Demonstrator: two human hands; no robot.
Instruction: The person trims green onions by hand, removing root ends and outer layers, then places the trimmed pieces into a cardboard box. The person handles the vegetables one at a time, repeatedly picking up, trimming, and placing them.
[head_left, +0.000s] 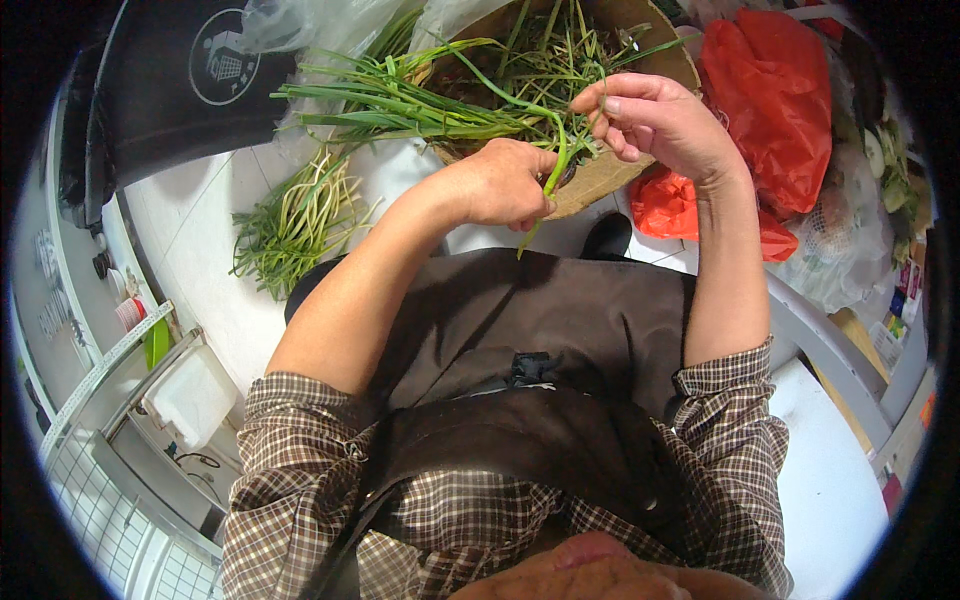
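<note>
My left hand (502, 180) grips a long green allium stalk (551, 180), its thin end hanging below my fingers and its upper part bent to the left. A sheaf of similar long green leaves (390, 109) lies just beyond that hand, across the rim of a cardboard box (596, 184). My right hand (660, 120) is raised over the box's right side. Between its thumb and fingertips is a thin green strip (604, 84). Tangled green and yellowed trimmings (555, 56) fill part of the box. Some of the stalk in my left fist is hidden.
A pile of pale-stemmed greens (300, 217) lies on the white tiled floor (187, 217) to the left. Behind it stands a black bin (172, 97). Clear plastic (292, 30) drapes near the box. Red plastic bags (772, 112) sit at right, beside a grey frame (832, 352).
</note>
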